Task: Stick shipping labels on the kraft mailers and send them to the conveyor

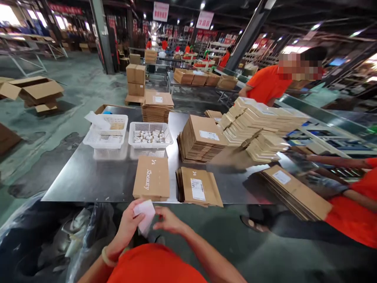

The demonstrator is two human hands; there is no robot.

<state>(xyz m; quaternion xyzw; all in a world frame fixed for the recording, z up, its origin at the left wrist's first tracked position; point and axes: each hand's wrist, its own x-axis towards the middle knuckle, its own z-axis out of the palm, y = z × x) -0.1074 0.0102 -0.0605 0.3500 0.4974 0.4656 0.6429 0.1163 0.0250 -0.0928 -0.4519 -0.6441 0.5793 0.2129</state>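
Observation:
In the head view my left hand (129,220) pinches a white slip of paper (146,219) just off the near table edge. My right hand (169,221) is beside the slip's right side, thumb and forefinger apart, with nothing seen between them. Beyond my hands lies a stack of flat brown cartons (150,179) printed "beauty". Right of it is a pile of brown mailers (198,188) with a white label on top. Farther back on the metal table (103,177) stand a white basket of small white pieces (150,135) and another white basket (104,137) with papers.
Taller stacks of labelled cartons (203,137) and pale boxes (259,118) fill the table's right side. One co-worker (268,82) leans behind them; another person's orange sleeve (356,208) is at right, by more flat cartons (297,190). A lined bin (76,239) stands at lower left.

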